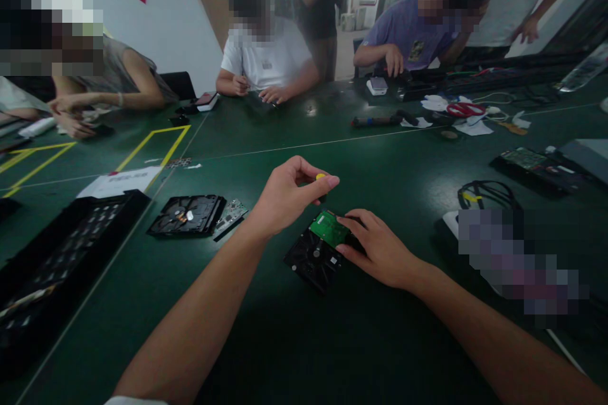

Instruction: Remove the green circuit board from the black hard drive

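A black hard drive [311,257] with a green circuit board [329,228] on top lies on the green table [294,335] in front of me. My left hand [289,193] hovers just above its far end, fingers pinched on a small screwdriver with a yellow cap [321,177]. My right hand [380,250] rests on the drive's right side, fingers curled round its edge beside the circuit board.
An opened drive [186,214] and a loose circuit board [230,214] lie to the left, next to a black tray [57,253]. Black cables [487,193] and another board [534,164] sit at right. Several people sit along the table's far side.
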Action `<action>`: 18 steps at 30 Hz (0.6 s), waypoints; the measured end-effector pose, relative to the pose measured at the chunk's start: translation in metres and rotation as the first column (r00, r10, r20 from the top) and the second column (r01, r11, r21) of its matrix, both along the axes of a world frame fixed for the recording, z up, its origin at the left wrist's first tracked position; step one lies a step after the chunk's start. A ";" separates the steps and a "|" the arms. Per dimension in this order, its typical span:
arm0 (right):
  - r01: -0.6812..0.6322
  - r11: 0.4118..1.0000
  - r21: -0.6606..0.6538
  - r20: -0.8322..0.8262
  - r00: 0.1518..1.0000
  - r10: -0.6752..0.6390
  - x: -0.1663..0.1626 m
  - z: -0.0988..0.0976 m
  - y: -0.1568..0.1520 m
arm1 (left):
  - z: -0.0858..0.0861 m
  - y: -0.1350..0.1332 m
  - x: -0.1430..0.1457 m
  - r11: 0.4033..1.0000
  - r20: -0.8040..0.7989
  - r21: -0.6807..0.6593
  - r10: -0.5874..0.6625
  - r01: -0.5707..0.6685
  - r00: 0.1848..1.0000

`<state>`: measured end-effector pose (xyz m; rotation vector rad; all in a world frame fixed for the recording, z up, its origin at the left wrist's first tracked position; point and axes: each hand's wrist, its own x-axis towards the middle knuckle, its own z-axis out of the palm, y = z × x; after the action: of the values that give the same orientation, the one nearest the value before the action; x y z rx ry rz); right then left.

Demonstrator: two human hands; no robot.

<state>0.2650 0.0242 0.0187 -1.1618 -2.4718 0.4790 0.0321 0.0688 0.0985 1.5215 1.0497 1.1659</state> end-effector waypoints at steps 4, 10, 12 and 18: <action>0.001 1.000 0.005 -0.007 1.000 -0.001 0.000 0.000 0.000 | 0.000 0.001 0.000 0.999 -0.004 0.037 -0.005 0.005 1.000; -0.006 1.000 0.011 -0.016 1.000 0.006 0.000 0.000 0.000 | 0.005 0.003 -0.003 0.997 -0.039 0.070 -0.018 0.021 0.999; -0.008 1.000 0.006 -0.015 1.000 0.008 0.000 0.000 0.000 | 0.006 0.003 -0.003 0.998 -0.005 0.038 -0.045 0.045 0.999; -0.015 1.000 0.003 -0.012 1.000 0.015 0.000 -0.002 0.001 | 0.005 0.003 -0.003 0.999 0.061 0.006 -0.053 0.053 0.997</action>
<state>0.2647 0.0254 0.0170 -1.1369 -2.4715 0.4849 0.0288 0.0718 0.1037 1.4994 0.9613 1.1713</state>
